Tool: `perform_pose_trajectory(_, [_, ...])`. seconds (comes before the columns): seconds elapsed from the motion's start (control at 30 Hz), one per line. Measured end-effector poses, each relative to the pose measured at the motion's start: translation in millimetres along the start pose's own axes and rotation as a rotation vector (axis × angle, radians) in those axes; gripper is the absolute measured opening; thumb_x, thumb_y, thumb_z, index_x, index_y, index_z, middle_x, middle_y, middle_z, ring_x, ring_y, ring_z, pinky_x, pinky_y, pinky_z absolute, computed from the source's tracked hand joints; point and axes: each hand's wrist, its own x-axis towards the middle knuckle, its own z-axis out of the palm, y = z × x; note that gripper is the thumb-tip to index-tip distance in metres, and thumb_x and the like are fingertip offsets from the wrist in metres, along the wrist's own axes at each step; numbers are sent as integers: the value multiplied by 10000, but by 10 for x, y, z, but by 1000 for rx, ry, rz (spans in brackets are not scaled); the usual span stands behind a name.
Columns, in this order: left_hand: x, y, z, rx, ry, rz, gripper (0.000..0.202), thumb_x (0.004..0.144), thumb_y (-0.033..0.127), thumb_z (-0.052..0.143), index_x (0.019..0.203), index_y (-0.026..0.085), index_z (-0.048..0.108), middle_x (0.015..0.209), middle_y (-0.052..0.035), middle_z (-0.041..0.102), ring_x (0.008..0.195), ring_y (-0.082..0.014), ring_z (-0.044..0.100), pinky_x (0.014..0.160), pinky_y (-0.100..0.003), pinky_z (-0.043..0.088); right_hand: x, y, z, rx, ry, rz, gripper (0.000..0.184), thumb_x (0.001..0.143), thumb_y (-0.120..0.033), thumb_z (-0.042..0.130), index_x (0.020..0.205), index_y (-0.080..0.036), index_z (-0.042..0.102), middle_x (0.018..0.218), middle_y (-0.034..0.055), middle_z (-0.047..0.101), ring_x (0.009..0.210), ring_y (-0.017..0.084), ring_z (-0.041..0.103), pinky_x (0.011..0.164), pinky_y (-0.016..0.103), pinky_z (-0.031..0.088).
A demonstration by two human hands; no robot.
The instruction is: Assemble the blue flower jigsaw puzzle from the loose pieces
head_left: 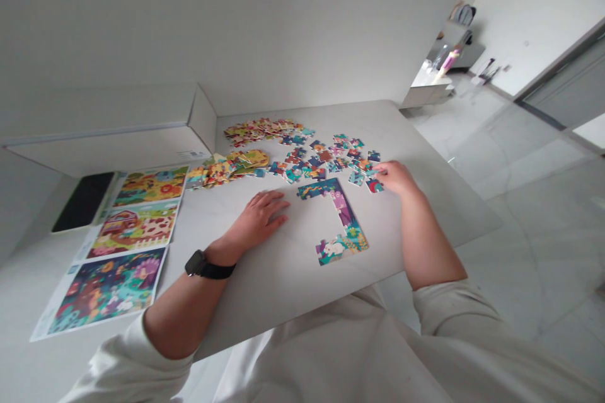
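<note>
My left hand [259, 219] lies flat on the table, palm down with the fingers stretched out, holding nothing. A partly joined jigsaw puzzle [348, 220] lies to its right, forming a bracket-shaped border with a white rabbit at the near edge. At the right end of the loose dark-blue puzzle pieces [325, 156], my right hand [396, 177] has its fingertips bent together on a small puzzle piece [365, 165], which they partly hide. A piece with a red patch [375, 186] sits just below those fingertips.
Piles of reddish pieces [259, 130] and yellow pieces [222, 170] lie farther back. On the left are a printed picture sheet [113, 289], a dark-screened phone [85, 201] and a white box [108, 145] against the wall. The table's right edge [444, 170] borders the tiled floor.
</note>
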Motion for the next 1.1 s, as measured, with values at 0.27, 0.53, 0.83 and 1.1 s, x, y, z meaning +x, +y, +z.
perform_pose_trajectory(0.27, [-9,-4,6,-14,-9,-18,418,1067,452,576,1406,270,738,1577,-142,628,1493,-352,558,1305,-626,400,34,161,13,-7,63,95,299,922,-173,700,1136,-269,885,1164,69,861,1049,226,794,953,300,577])
perform_pose_trajectory(0.53, [-7,7,-3,-16,-9,-14,417,1075,457,558,1405,272,731,1568,-132,626,1484,-336,553,1302,-602,407,33,203,13,-50,94,159,300,913,-186,702,1137,-268,883,1168,84,860,1039,238,790,915,305,575])
perform_pose_trajectory(0.83, [-3,48,-17,10,4,2,400,1082,437,551,1378,251,745,1544,-141,650,1481,-334,564,1299,-598,419,16,150,12,-56,106,253,296,952,-202,692,1195,-234,858,1218,148,818,1089,273,765,957,338,564])
perform_pose_trajectory(1.1, [2,64,-12,7,21,-10,366,1070,409,574,1351,257,752,1520,-135,662,1451,-330,579,1274,-592,452,-27,-438,327,36,155,-303,407,1028,-227,559,1380,-232,762,1414,128,745,1348,318,637,1214,475,472])
